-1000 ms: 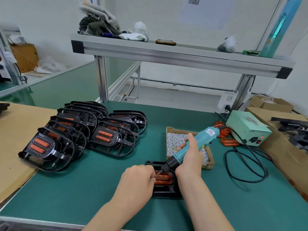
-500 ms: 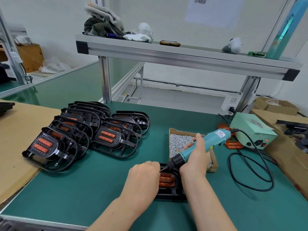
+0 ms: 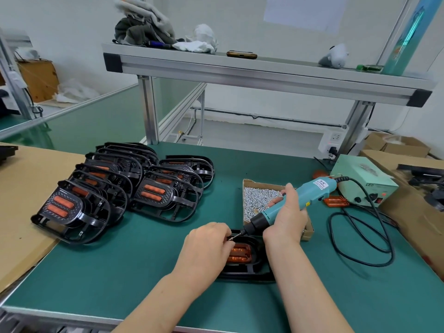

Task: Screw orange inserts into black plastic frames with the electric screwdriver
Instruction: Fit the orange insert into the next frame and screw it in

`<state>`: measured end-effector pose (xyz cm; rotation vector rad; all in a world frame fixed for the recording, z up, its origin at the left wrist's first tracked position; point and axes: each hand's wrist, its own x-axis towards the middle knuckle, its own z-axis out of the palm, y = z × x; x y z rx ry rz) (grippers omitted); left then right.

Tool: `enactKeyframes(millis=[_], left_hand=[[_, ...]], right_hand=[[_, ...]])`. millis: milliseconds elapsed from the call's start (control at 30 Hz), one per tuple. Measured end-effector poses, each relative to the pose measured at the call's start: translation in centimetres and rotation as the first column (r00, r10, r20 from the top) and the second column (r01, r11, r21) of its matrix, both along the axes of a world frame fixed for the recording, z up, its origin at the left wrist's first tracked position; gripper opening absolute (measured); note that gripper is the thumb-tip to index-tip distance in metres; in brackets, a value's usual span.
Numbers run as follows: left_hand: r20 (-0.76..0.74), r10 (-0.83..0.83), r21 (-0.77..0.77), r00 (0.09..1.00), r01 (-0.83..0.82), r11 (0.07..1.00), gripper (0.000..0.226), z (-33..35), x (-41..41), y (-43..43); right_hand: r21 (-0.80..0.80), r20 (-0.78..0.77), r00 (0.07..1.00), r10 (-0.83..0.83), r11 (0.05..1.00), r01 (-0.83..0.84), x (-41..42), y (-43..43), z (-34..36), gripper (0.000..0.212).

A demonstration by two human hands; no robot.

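Gripping the teal electric screwdriver [image 3: 310,195] round its barrel with the right hand [image 3: 286,219], fingers curled tight about it, tool slanted down and to the left. Pinching the bit [image 3: 236,235] at its tip with the curled fingers of the left hand [image 3: 206,246]; too small to tell whether a screw sits there.

Directly beneath the bit, at lower centre of the frame: black plastic frame [image 3: 247,272] lying flat on the green mat [image 3: 120,272], with an orange insert [image 3: 240,254] seated in its middle and partly covered by the left hand.

Just behind, a cardboard tray [image 3: 308,233] filled with silver screws [image 3: 257,198]. Further right, a loose orange piece [image 3: 336,201] beside a pale green power box [image 3: 362,174], and a black cable [image 3: 360,258] looping across the mat.

At centre left, overlapping rows of finished frames [image 3: 153,195] showing orange, the nearest resting partly on a cardboard sheet [image 3: 19,200]. Across the top, a metal shelf [image 3: 240,73] carrying cloths and small items.
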<state>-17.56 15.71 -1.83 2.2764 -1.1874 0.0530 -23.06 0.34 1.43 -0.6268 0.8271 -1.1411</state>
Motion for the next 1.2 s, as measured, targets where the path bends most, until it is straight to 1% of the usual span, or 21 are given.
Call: enactKeyframes(millis=[67, 133, 167, 200, 267, 333, 433, 533, 767, 933, 1067, 1200], left_hand=[[-0.059, -0.027, -0.071, 0.998, 0.023, 0.997, 0.025, -0.5, 0.4, 0.3], [-0.111, -0.083, -0.152, 0.99, 0.065, 0.986, 0.046, -1.0, 0.8, 0.8], [-0.124, -0.114, -0.166, 0.986, 0.093, 0.982, 0.058, -1.3, 0.9, 1.0], [-0.132, -0.144, -0.148, 0.981, 0.124, 0.981, 0.069, -1.7, 0.9, 1.3], [-0.149, -0.18, -0.039, 0.972, 0.176, 0.984, 0.087, -2.7, 0.6, 1.6], [-0.15, -0.179, 0.03, 0.972, 0.185, 0.982, 0.095, -3.7, 0.5, 1.7], [-0.163, -0.161, 0.024, 0.973, 0.167, 0.986, 0.095, -4.1, 0.7, 1.7], [-0.158, -0.164, 0.009, 0.974, 0.168, 0.986, 0.094, -4.2, 0.8, 1.7], [-0.175, -0.17, -0.003, 0.97, 0.172, 0.985, 0.096, -4.3, 0.8, 1.7], [-0.187, -0.171, -0.01, 0.967, 0.172, 0.985, 0.095, -4.4, 0.8, 1.7], [-0.185, -0.166, -0.005, 0.969, 0.168, 0.986, 0.095, -4.6, 0.9, 1.7], [-0.2, -0.159, -0.01, 0.967, 0.16, 0.987, 0.096, -4.6, 0.9, 1.6]], right_hand=[[-0.032, -0.007, 1.0, -0.018, 0.999, 0.017, -0.3, -0.3, 0.2, 0.026], [-0.096, -0.042, 0.999, -0.035, 0.995, 0.03, -0.7, -0.6, 0.4, 0.028], [-0.139, -0.052, 0.998, -0.041, 0.99, 0.033, -0.9, -0.7, 0.5, 0.027], [-0.186, -0.053, 0.998, -0.045, 0.982, 0.035, -1.1, -0.8, 0.6, 0.026], [-0.282, -0.053, 0.997, -0.057, 0.958, 0.04, -1.4, -0.8, 0.9, 0.024], [-0.364, -0.054, 0.996, -0.065, 0.931, 0.041, -1.6, -0.5, 1.2, 0.023], [-0.456, -0.067, 0.995, -0.067, 0.889, 0.029, -1.6, 0.2, 1.3, 0.023], [-0.512, -0.092, 0.994, -0.062, 0.859, 0.006, -1.5, 0.8, 1.1, 0.022], [-0.581, -0.108, 0.992, -0.057, 0.814, -0.016, -1.4, 1.4, 0.8, 0.025], [-0.587, -0.142, 0.989, -0.042, 0.808, -0.05, -1.1, 2.0, 0.9, 0.017], [-0.632, -0.197, 0.979, -0.045, 0.769, -0.092, -1.0, 2.5, 1.1, 0.01], [-0.682, -0.235, 0.971, -0.046, 0.719, -0.131, -0.9, 2.8, 1.1, 0.017]])
